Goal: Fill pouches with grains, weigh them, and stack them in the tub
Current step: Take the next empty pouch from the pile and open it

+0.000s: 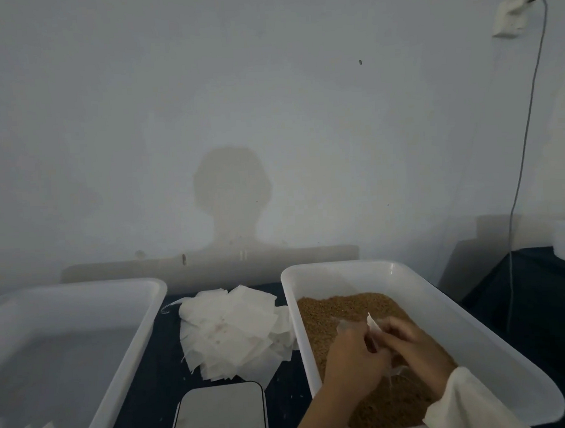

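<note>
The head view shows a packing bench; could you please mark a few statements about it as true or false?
1. Both hands work over the tub of grains. True.
2. The left hand and right hand hold a pouch between them. True.
3. The pile of empty pouches lies right of the grain tub. False: it lies left of it, between the tubs.
4. The left tub is full of grains. False: no grains show in it.

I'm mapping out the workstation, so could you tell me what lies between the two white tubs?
In the head view, a pile of empty white pouches and, nearer, the scale lie between the left tub and the grain tub.
</note>
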`<control>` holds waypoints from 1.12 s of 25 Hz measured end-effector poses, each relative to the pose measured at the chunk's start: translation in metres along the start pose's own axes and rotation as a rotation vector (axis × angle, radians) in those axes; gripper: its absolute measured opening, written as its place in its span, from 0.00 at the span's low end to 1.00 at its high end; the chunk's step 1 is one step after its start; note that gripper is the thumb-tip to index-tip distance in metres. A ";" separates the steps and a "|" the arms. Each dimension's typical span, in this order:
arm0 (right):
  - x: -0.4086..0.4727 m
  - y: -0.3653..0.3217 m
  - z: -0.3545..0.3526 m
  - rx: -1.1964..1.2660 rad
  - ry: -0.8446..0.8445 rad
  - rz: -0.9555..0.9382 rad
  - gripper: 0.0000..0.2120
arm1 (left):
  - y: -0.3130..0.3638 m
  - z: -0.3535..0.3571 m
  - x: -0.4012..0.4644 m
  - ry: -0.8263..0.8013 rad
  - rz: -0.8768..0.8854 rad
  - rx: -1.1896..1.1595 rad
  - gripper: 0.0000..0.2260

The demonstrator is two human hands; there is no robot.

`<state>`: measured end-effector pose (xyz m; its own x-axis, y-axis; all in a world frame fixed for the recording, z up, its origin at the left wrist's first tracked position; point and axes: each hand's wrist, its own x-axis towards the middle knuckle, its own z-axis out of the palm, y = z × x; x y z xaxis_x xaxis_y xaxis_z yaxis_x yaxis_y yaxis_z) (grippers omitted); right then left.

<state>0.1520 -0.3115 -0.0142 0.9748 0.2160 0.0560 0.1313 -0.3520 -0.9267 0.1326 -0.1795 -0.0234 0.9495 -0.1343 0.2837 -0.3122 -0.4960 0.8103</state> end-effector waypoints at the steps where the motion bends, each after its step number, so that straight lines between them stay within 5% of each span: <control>1: 0.001 0.001 0.000 -0.037 0.014 0.017 0.10 | -0.001 0.002 0.000 0.034 -0.004 0.017 0.07; 11: 0.010 0.009 -0.006 0.097 0.054 0.192 0.10 | 0.005 0.002 0.000 0.305 0.095 0.191 0.08; 19: 0.020 0.020 -0.013 0.263 0.217 0.250 0.12 | -0.001 0.006 0.002 0.184 0.085 0.228 0.10; 22: 0.024 0.029 -0.020 -0.281 0.284 0.199 0.11 | 0.000 0.005 0.001 0.308 0.146 0.240 0.10; 24: 0.021 0.031 -0.024 -0.662 0.153 0.242 0.09 | 0.002 0.003 -0.001 0.394 0.180 0.266 0.11; 28: 0.015 0.025 -0.026 -0.835 -0.111 0.230 0.16 | 0.002 0.002 -0.002 0.336 0.180 0.374 0.13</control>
<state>0.1740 -0.3402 -0.0266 0.9758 0.1299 -0.1757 0.0653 -0.9407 -0.3329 0.1305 -0.1819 -0.0233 0.8002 0.0066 0.5997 -0.3779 -0.7709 0.5128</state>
